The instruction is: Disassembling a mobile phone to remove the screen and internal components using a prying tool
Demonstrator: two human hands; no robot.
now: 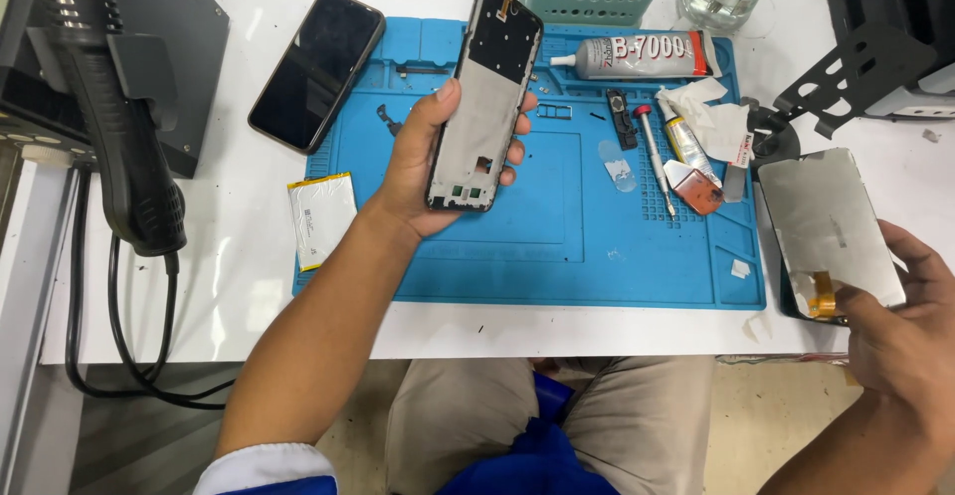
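Two hands, each holding one part: left hand (423, 162) one phone frame (485, 97), right hand (910, 321) one screen panel (831, 226)

A matt grey metal plate is seen inside the black plastic phone frame (485, 97). The screen panel (831, 228) shows a dull metallic back. The blue mat (557, 256) looks rubbery and matt; the black phone (316, 69) is glossy glass.

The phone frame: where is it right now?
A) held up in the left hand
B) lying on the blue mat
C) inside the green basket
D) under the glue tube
A: the left hand grips the phone frame above the blue mat.
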